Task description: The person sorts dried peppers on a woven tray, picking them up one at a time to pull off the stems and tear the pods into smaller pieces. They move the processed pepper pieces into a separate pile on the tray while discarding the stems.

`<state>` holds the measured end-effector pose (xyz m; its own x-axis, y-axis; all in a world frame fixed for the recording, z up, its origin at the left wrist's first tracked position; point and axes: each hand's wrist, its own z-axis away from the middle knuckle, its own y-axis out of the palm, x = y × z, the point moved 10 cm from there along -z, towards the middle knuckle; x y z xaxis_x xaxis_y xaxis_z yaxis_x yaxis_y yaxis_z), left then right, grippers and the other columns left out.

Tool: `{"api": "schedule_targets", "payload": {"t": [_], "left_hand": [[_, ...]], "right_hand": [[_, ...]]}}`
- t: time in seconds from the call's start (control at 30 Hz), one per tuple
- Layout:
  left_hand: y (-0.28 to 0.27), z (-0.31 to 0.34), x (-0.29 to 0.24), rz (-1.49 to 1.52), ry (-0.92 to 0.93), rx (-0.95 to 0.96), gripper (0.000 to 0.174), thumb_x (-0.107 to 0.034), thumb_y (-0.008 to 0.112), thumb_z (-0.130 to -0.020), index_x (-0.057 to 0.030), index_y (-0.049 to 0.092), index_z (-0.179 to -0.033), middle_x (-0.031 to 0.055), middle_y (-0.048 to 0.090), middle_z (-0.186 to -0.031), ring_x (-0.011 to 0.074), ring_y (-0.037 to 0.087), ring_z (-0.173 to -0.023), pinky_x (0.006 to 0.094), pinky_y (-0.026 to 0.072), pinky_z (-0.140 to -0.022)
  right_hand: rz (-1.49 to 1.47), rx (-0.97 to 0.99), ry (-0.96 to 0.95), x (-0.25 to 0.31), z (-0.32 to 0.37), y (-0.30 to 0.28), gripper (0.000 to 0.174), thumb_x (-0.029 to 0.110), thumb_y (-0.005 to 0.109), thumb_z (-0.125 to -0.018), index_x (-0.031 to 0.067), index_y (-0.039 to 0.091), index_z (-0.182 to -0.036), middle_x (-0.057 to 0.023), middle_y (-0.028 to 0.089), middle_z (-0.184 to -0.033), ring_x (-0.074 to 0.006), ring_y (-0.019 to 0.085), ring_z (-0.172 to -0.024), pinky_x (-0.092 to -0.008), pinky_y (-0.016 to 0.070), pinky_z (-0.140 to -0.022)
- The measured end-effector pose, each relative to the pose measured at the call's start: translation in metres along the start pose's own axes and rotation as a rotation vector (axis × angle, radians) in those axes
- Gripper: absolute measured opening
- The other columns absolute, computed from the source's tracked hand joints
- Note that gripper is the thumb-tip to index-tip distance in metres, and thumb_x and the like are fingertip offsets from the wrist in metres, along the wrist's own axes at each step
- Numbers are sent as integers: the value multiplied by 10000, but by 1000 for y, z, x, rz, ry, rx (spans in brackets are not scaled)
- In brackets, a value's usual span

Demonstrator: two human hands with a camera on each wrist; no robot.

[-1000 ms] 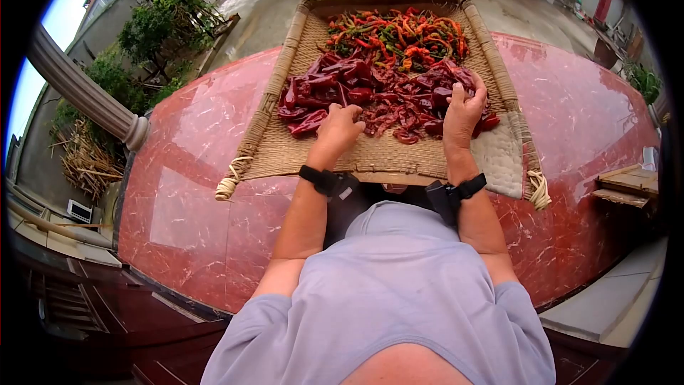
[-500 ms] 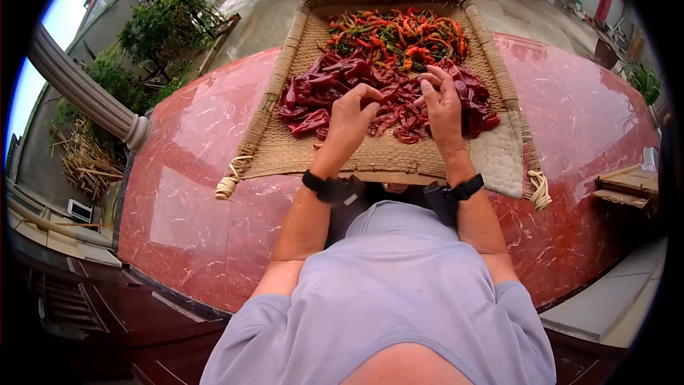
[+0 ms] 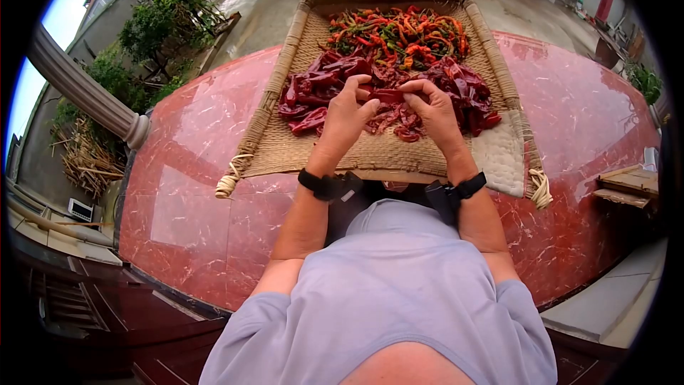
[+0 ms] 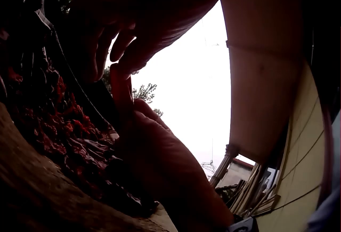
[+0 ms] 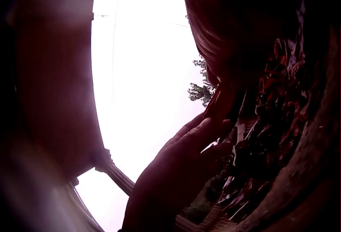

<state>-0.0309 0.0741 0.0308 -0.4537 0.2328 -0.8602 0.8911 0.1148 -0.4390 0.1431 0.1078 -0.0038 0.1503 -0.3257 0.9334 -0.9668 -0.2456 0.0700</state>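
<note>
Currently, head view, held pepper: one flattened, glossy dark-red pepper [image 3: 387,96] is stretched between the two hands, raised above the near-middle of the heap.
Head view, left grip: the left grip [image 3: 343,121] is nearly closed, thumb and forefinger pinching one end.
Head view, right grip: the right grip [image 3: 437,118] pinches the other end the same way, forefinger arched over the thumb.
Head view, step in hand: judging by the pose, one pepper is being handled on its own, pulled straight or looked over; the next move calls for light, matched pinches, since its skin looks thin enough to tear.
Head view, tray: a rectangular woven straw tray with a thick bound rim [image 3: 268,100] carries everything; a pale, cloth-like patch [image 3: 502,164] lies at its near right corner.
Head view, tray contents: slender orange, red and green chillies [image 3: 399,36] fill the far part; large dark-red peppers [image 3: 320,85] lie on the left, more wrinkled ones [image 3: 474,93] on the right, and small shrivelled ones between.
Left wrist view, pepper: dim against bright sky, it spans the gap between the fingertips, with the tray and its reddish load just beside.
Right wrist view, pepper: it shows at the fingertips of both hands; deep shadow hides exactly how the left thumb presses.
</note>
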Motion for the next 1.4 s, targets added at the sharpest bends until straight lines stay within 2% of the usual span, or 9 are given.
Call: {"api": "schedule_targets", "payload": {"t": [0.1, 0.17, 0.2, 0.3, 0.57, 0.97, 1.1, 1.13, 1.4], "left_hand": [[-27, 2, 13, -618, -5, -50, 374, -192, 725, -808, -79, 624, -1150, 100, 639, -1012, 252, 643, -917, 369, 518, -773], [-37, 7, 36, -815, -211, 52, 476, -292, 778, -733, -121, 636, -1154, 113, 617, -1053, 307, 615, -1002, 417, 484, -866], [-36, 9, 41, -867, -216, 89, 488, -303, 784, -723, -122, 637, -1152, 115, 615, -1060, 306, 615, -1008, 420, 481, -870], [-26, 15, 57, -901, -244, 204, 442, -292, 797, -703, -125, 649, -1085, 119, 618, -1080, 315, 612, -1027, 429, 476, -876], [-21, 5, 86, -866, -171, 109, 195, -184, 728, -770, -134, 672, -949, 125, 635, -1007, 328, 627, -977, 457, 487, -812], [-46, 6, 52, -864, -216, -55, 197, -180, 646, -830, -100, 650, -1009, 178, 696, -934, 389, 649, -912, 465, 496, -768], [-48, 2, 41, -528, -117, -161, 191, -156, 608, -845, -63, 614, -1012, 166, 678, -806, 296, 673, -660, 408, 516, -671], [-42, 0, 38, -415, -45, -168, 173, -124, 601, -872, -14, 580, -1003, 141, 637, -708, 202, 625, -532, 336, 496, -569], [29, 6, 14, 266, -129, 162, 138, -74, 570, -941, 0, 578, -1058, 16, 603, -759, 54, 486, -576, 215, 373, -480]], "right_hand": [[154, -412, -75, 2, 5, -49, 166, 68, 592, -958, 32, 631, -1116, 2, 641, -929, -72, 602, -807, -223, 493, -705], [96, -681, -123, 8, 19, -81, 165, 55, 584, -929, 13, 620, -1084, -52, 540, -1090, -123, 608, -883, -259, 499, -784], [361, -729, -81, 13, 21, -89, 245, 68, 552, -928, 12, 566, -1166, -94, 490, -1186, -166, 596, -956, -306, 493, -852], [310, -798, -154, 15, 26, -92, 336, 85, 521, -926, -3, 493, -1249, -136, 419, -1274, -204, 581, -1009, -342, 475, -907], [343, -712, -222, 29, 24, -79, 328, 90, 510, -927, 13, 502, -1246, -128, 418, -1258, -169, 580, -880, -333, 483, -834], [346, -652, -243, 35, 23, -67, 266, 64, 485, -942, 9, 541, -1196, -117, 504, -1171, -158, 641, -842, -299, 499, -778], [319, -537, -281, 30, 16, -56, 232, 57, 513, -944, 17, 575, -1164, -82, 570, -1129, -125, 629, -801, -271, 509, -718], [298, -483, -285, 29, 14, -51, 223, 60, 525, -945, 19, 584, -1156, -72, 589, -1115, -114, 624, -786, -263, 511, -699], [-7, -4, 32, 22, 9, 15, 324, 190, 593, -977, 36, 575, -1261, -79, 634, -1107, -83, 628, -785, -223, 502, -636]]}}
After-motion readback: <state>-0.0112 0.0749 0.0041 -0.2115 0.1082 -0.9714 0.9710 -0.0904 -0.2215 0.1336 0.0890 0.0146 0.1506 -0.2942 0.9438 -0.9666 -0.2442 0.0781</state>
